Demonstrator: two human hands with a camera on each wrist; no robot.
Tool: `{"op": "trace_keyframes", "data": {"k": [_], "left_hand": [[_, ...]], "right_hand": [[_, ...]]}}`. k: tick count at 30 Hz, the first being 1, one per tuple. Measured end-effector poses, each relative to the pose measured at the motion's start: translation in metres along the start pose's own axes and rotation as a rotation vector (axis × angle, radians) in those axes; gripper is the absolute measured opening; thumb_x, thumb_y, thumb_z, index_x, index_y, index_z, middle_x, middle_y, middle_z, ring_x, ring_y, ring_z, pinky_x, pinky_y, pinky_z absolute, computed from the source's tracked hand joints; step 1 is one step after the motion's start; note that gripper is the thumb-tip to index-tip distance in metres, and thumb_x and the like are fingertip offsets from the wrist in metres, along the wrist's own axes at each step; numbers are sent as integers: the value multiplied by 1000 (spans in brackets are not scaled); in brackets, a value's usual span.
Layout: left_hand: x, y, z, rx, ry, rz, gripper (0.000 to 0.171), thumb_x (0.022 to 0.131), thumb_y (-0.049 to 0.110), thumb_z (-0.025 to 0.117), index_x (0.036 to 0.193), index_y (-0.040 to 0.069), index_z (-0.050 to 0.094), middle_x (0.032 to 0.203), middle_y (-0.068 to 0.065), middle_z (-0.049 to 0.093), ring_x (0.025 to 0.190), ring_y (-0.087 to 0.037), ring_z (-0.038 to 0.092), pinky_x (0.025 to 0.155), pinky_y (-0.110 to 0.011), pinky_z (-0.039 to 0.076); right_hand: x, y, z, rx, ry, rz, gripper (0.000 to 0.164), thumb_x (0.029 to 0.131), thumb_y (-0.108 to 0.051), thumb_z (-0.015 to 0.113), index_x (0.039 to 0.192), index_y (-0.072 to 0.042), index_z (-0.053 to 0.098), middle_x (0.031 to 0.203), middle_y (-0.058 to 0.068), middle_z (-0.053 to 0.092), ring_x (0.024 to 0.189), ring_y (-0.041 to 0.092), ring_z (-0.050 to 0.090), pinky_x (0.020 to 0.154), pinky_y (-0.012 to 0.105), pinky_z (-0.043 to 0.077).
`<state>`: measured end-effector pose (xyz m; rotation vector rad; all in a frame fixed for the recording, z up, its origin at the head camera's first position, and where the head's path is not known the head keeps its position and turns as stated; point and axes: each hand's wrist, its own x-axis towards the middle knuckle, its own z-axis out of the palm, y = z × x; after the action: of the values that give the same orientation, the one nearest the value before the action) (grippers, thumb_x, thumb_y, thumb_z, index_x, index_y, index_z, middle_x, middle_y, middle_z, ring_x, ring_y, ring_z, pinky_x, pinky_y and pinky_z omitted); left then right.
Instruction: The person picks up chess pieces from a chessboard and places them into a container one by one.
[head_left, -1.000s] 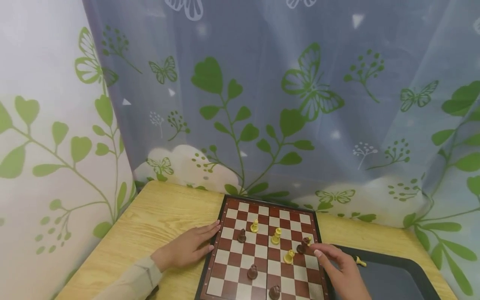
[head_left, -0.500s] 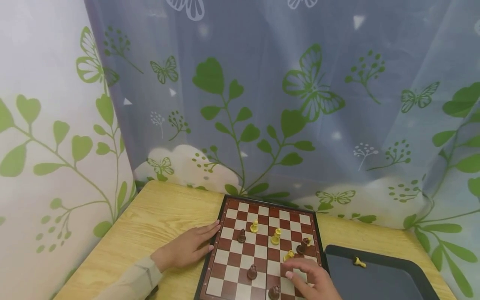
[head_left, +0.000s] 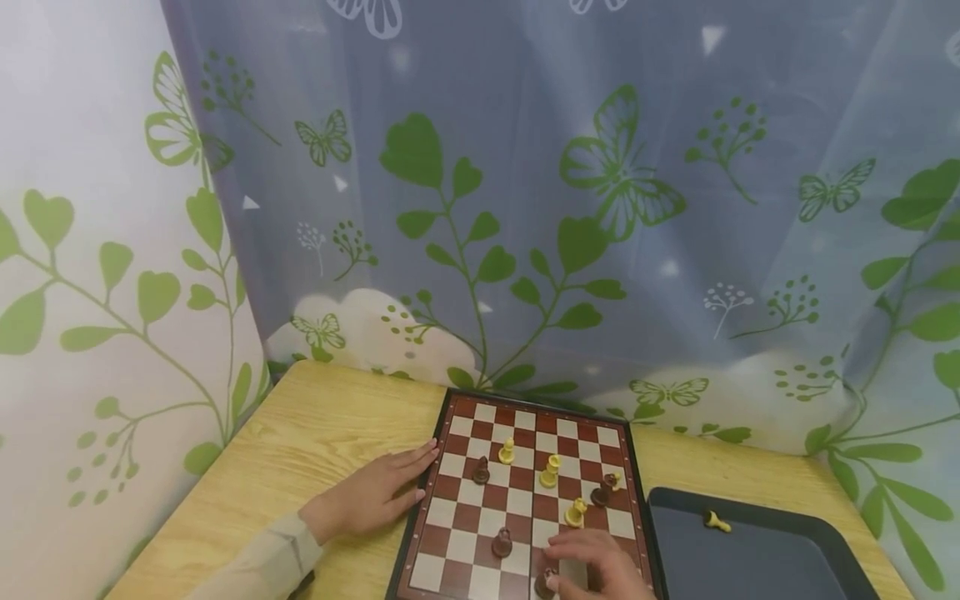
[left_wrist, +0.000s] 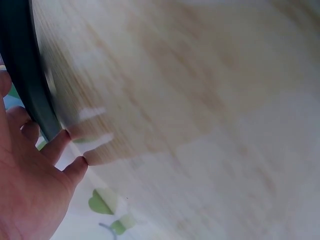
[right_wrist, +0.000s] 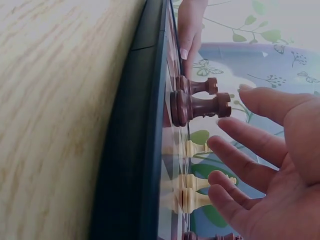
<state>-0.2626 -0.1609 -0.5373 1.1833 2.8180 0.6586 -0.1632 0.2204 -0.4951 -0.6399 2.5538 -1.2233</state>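
My left hand [head_left: 371,496] lies along the left edge of the chessboard [head_left: 465,518], its fingers touching the black rim. In the left wrist view, the fingers of the left hand [left_wrist: 35,175] reach that rim. Over the near part of the board, my right hand [head_left: 600,571] hovers with thumb and fingers around a brown rook [right_wrist: 202,107]. The right wrist view shows a gap between the right hand [right_wrist: 270,150] and the rook's notched top. A second brown rook [head_left: 502,543] stands a little farther back, left of that hand. Just beyond its fingers is a yellow chess piece [head_left: 575,513].
Farther back on the board stand a yellow pawn [head_left: 507,451], a taller yellow piece [head_left: 550,471] and brown pieces. A dark tray [head_left: 772,562], right of the board, holds a yellow piece [head_left: 717,522] lying on its side. A patterned curtain [head_left: 480,208] hangs behind the wooden table [head_left: 345,408].
My right hand has moved from the board's right edge, leftward and nearer, to the front brown rook. The left hand and the chess pieces keep their places.
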Motion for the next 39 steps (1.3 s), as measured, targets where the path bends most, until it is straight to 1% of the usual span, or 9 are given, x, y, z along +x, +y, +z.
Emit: {"op": "trace_keyframes", "data": {"k": [3, 8, 12, 16, 19, 24, 31, 35, 39], "left_hand": [[0, 1, -1, 4, 0, 1, 60, 110, 36, 41, 159, 3, 31, 166, -14, 27, 148, -38, 37, 116, -61, 34], [0, 1, -1, 1, -19, -18, 60, 110, 38, 39, 160, 5, 29, 167, -12, 25, 149, -37, 35, 118, -60, 32], [0, 1, -1, 2, -18, -17, 60, 110, 37, 40, 160, 5, 29, 167, -12, 25, 149, -38, 35, 119, -59, 31], [0, 2, -2, 6, -8, -8, 60, 110, 36, 40, 159, 3, 30, 167, -13, 26, 148, -39, 36, 118, -60, 32], [-1, 2, -2, 9, -5, -5, 60, 110, 37, 40, 159, 3, 31, 166, -14, 27, 148, -39, 37, 117, -60, 33], [-1, 2, -3, 11, -3, 3, 60, 110, 36, 40, 159, 3, 30, 166, -14, 27, 148, -39, 37, 117, -60, 33], [4, 1, -2, 17, 1, 7, 60, 111, 38, 39, 159, 3, 30, 166, -14, 27, 148, -38, 36, 117, -60, 32], [3, 1, -2, 3, -6, 9, 60, 110, 37, 40, 159, 2, 31, 166, -15, 28, 148, -40, 36, 117, -61, 32], [0, 0, -4, 7, -7, 9, 60, 110, 37, 41, 158, 2, 32, 166, -15, 27, 147, -40, 37, 117, -61, 33]], "right_hand": [[1, 4, 1, -32, -34, -57, 29, 100, -29, 67, 120, -10, 74, 126, 17, 66, 121, 36, 54, 96, 59, 48], [2, 12, 2, -79, -28, -193, 25, 101, -20, 66, 120, -7, 72, 124, 16, 67, 118, 18, 60, 97, 43, 51], [3, 13, 4, -61, -15, -165, 25, 99, -25, 68, 119, -11, 74, 123, 11, 69, 115, 6, 58, 95, 40, 52], [4, 15, 4, -55, -14, -158, 25, 99, -25, 68, 119, -11, 75, 122, 10, 69, 113, 3, 57, 93, 40, 53], [4, 17, 4, -80, -13, -228, 24, 99, -19, 68, 120, -9, 74, 120, 13, 69, 113, 8, 60, 92, 41, 53], [5, 16, 2, -107, -26, -250, 25, 98, -18, 69, 121, -7, 73, 121, 15, 68, 116, 17, 59, 93, 43, 52], [5, 13, -2, -135, -33, -203, 25, 96, -22, 73, 116, -8, 74, 120, 15, 68, 115, 27, 56, 92, 47, 52], [4, 11, -2, -116, -68, -118, 29, 97, -28, 70, 117, -8, 74, 122, 15, 67, 118, 31, 53, 96, 47, 51], [4, 8, -1, -113, -73, -97, 32, 98, -32, 69, 118, -8, 75, 122, 15, 67, 119, 33, 53, 98, 52, 50]]}}
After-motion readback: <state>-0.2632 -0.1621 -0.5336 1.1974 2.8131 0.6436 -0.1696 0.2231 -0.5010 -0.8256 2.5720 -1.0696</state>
